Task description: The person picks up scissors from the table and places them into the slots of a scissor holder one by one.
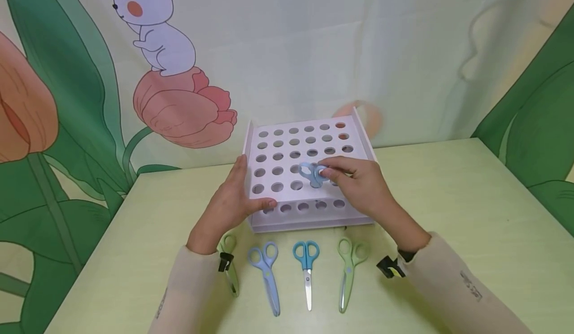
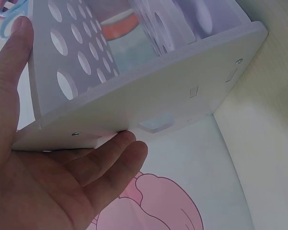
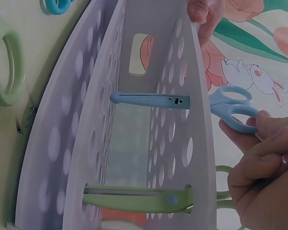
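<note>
A white scissors rack (image 1: 287,194) with rows of round holes stands on the table. My left hand (image 1: 226,202) grips its left side, the thumb over the upper panel's front edge and the fingers along the outside of the side wall (image 2: 149,112). My right hand (image 1: 363,184) pinches a handle loop of light blue scissors (image 1: 315,178). In the right wrist view their closed blades (image 3: 151,99) pass through the upper panel and their tip lies at the lower perforated panel. Green scissors (image 3: 153,200) sit through other holes nearby; the right hand hides them in the head view.
Before the rack lie green scissors (image 1: 231,274) partly behind the left wrist strap, periwinkle scissors (image 1: 270,284), teal-handled scissors (image 1: 307,261) and another green pair (image 1: 346,284). A printed cloth (image 1: 291,35) hangs behind the pale table (image 1: 448,199).
</note>
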Motion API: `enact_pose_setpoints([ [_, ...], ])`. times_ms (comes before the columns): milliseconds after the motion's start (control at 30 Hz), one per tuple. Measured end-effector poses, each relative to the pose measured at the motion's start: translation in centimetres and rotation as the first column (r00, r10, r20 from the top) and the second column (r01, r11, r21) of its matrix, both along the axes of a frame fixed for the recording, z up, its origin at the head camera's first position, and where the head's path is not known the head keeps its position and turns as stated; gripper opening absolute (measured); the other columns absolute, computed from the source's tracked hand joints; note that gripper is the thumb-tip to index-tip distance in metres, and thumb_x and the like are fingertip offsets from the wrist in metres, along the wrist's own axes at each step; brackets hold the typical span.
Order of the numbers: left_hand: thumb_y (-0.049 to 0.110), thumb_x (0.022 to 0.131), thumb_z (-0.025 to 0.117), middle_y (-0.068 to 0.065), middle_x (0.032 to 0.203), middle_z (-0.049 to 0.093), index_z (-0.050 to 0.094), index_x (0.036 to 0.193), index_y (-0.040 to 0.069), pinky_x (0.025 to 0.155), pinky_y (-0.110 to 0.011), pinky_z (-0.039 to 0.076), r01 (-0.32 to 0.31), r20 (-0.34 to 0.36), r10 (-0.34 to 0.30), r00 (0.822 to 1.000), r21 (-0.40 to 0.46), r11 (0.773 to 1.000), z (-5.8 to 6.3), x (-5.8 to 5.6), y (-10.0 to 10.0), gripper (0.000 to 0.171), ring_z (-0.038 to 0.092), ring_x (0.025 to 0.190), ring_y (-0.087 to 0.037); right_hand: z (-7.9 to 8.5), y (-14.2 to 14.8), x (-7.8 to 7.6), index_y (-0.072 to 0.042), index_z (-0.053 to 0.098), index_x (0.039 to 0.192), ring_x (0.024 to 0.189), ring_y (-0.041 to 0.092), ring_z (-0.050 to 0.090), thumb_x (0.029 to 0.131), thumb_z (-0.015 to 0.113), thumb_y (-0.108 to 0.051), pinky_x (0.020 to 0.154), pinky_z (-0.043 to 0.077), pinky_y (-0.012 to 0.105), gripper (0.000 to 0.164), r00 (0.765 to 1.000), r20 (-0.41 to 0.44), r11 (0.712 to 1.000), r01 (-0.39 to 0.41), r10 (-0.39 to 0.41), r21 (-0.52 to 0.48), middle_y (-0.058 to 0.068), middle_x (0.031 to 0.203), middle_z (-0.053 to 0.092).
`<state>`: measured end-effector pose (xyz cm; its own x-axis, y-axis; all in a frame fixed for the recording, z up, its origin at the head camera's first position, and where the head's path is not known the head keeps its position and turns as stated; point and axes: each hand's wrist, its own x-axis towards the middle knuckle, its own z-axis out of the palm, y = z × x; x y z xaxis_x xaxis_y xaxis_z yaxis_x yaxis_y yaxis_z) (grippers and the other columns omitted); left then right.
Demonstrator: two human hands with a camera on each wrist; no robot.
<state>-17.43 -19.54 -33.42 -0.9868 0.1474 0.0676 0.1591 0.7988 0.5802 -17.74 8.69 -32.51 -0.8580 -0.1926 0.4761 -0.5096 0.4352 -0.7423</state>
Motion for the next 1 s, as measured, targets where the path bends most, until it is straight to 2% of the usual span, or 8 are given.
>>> enact_pose_setpoints([
  [267, 0.047, 0.075, 0.088, -0.012, 0.168, 0.000, -0.001, 0.162, 0.007, 0.114, -0.050, 0.029, -0.001, 0.018, 0.001, 1.000, -0.005, 1.000, 0.16, 0.09, 0.10, 0.132, 0.023, 0.148, -0.035, -0.38, -0.15, 0.13, -0.007, 0.080, 0.109, 0.086, 0.021, 0.063, 0.092, 0.076, -0.010, 0.072, 0.045, 0.031, 0.018, 1.000, -0.010, 0.998, 0.001, 0.000, 0.066, 0.006, 0.106, 0.076],
  [533, 0.048, 0.075, 0.088, -0.012, 0.168, 0.000, -0.002, 0.162, 0.007, 0.114, -0.051, 0.029, 0.001, 0.024, -0.001, 1.000, -0.010, 1.000, 0.22, 0.12, 0.06, 0.131, 0.023, 0.148, -0.036, -0.52, -0.21, 0.18, -0.006, 0.079, 0.108, 0.082, 0.021, 0.060, 0.092, 0.075, -0.011, 0.073, 0.046, 0.035, 0.017, 1.000, -0.016, 0.997, -0.001, 0.002, 0.071, 0.005, 0.102, 0.076],
  [800, 0.048, 0.075, 0.088, -0.011, 0.169, 0.000, -0.002, 0.162, 0.008, 0.114, -0.050, 0.029, 0.002, 0.022, -0.002, 1.000, 0.001, 1.000, 0.15, 0.03, -0.01, 0.132, 0.024, 0.148, -0.035, -0.88, -0.30, -0.05, -0.008, 0.077, 0.113, 0.084, 0.021, 0.062, 0.095, 0.072, -0.014, 0.071, 0.046, 0.036, 0.020, 1.000, 0.012, 0.992, 0.025, -0.027, 0.120, 0.006, 0.105, 0.075],
  [900, 0.045, 0.075, 0.089, -0.012, 0.168, 0.001, -0.002, 0.162, 0.007, 0.113, -0.051, 0.029, 0.004, 0.017, -0.004, 1.000, 0.012, 1.000, 0.12, 0.00, 0.01, 0.132, 0.025, 0.147, -0.035, -0.88, -0.28, -0.10, -0.009, 0.075, 0.117, 0.069, 0.019, 0.066, 0.096, 0.072, -0.015, 0.062, 0.049, 0.036, 0.023, 0.998, 0.045, 0.992, 0.028, -0.034, 0.120, 0.008, 0.104, 0.075],
  [1000, 0.046, 0.074, 0.089, -0.011, 0.169, 0.001, -0.001, 0.162, 0.007, 0.113, -0.051, 0.030, 0.002, 0.016, -0.002, 1.000, 0.017, 1.000, 0.06, 0.00, 0.03, 0.132, 0.026, 0.146, -0.035, -0.77, -0.21, 0.09, -0.009, 0.070, 0.126, 0.053, 0.018, 0.063, 0.097, 0.069, -0.019, 0.051, 0.050, 0.035, 0.030, 0.992, 0.124, 0.995, 0.024, -0.037, 0.097, 0.012, 0.106, 0.074],
])
